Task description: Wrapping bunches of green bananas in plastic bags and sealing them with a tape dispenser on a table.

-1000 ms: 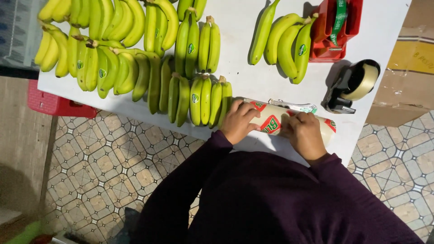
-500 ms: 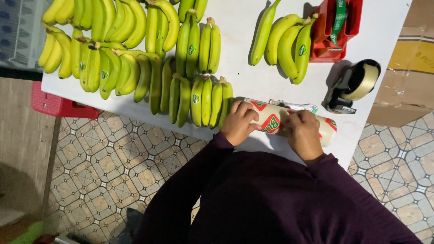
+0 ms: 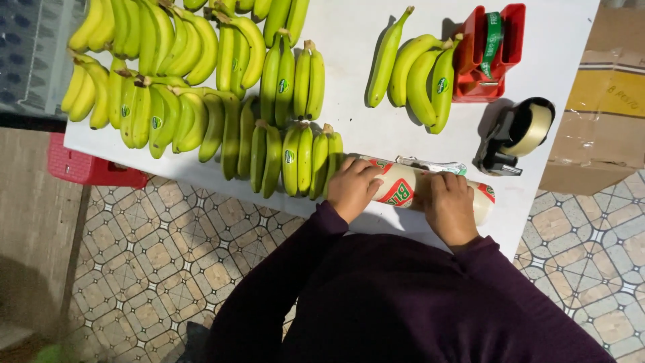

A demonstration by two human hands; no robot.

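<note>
Bright overhead light, sharp, soft shadows

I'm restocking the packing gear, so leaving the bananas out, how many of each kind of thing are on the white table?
Printed roll, under the left hand and right hand: 1
Thin packet beside the roll: 1
Black tape dispenser: 1
Red holder with green tape: 1
Total: 4
</note>
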